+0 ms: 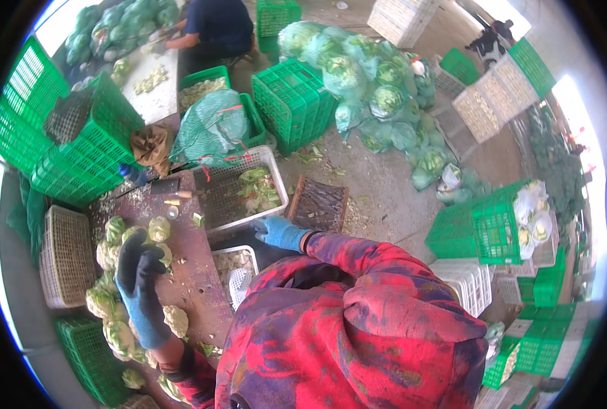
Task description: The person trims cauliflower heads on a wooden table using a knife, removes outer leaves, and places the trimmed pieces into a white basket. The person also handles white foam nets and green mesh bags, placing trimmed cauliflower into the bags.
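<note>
My left hand (142, 278), in a blue glove with a dark coated palm, is raised over a row of cauliflower heads on the reddish-brown worktable (193, 255). Its thumb and fingers are apart, with nothing seen between them. Cauliflower heads (114, 332) with green leaves lie beside and below it; one trimmed head (175, 321) lies to its right. My right hand (281, 232), in a blue glove, is at the near rim of a white plastic crate (278, 176) holding leaf trimmings (257, 189). Its fingers are slightly spread and seem to hold nothing. A knife (184, 194) lies farther up the table.
A smaller white crate (255, 255) of pieces stands between table and body. Green crates (293, 107) and net bags of cabbage-like heads (339, 76) stand ahead. A dark slatted stool or mat (319, 202) is on the floor. A seated person (219, 28) works beyond the table.
</note>
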`<action>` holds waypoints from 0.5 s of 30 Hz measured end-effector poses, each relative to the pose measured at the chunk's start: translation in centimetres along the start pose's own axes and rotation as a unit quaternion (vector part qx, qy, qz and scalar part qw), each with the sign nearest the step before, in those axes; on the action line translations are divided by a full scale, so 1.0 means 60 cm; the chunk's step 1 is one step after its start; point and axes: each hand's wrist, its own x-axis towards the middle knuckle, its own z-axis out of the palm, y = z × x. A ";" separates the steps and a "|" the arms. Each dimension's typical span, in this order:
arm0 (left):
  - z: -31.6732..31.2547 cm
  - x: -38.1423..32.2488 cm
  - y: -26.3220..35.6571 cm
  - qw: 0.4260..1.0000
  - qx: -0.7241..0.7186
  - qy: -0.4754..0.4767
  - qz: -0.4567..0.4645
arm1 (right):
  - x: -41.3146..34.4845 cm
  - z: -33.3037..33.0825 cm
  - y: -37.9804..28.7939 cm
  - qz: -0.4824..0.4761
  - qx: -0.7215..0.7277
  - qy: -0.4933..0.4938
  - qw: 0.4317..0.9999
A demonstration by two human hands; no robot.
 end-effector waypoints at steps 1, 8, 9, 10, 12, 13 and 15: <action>0.020 0.004 0.006 0.996 0.091 -0.007 0.006 | -0.012 -0.010 0.009 0.022 0.009 0.005 1.000; 0.144 0.048 0.088 0.952 0.218 -0.171 0.128 | -0.117 -0.090 0.060 0.167 0.013 0.083 0.982; 0.157 0.053 0.091 0.947 0.218 -0.191 0.137 | -0.127 -0.097 0.067 0.192 0.009 0.084 0.978; 0.167 0.060 0.091 0.936 0.233 -0.204 0.169 | -0.135 -0.103 0.074 0.209 0.013 0.101 0.973; 0.180 0.069 0.080 0.934 0.233 -0.217 0.160 | -0.149 -0.112 0.087 0.235 0.013 0.124 0.964; 0.181 0.072 0.070 0.935 0.236 -0.216 0.153 | -0.153 -0.113 0.092 0.251 0.012 0.135 0.958; 0.179 0.081 0.035 0.944 0.211 -0.211 0.140 | -0.161 -0.113 0.100 0.245 -0.007 0.168 0.955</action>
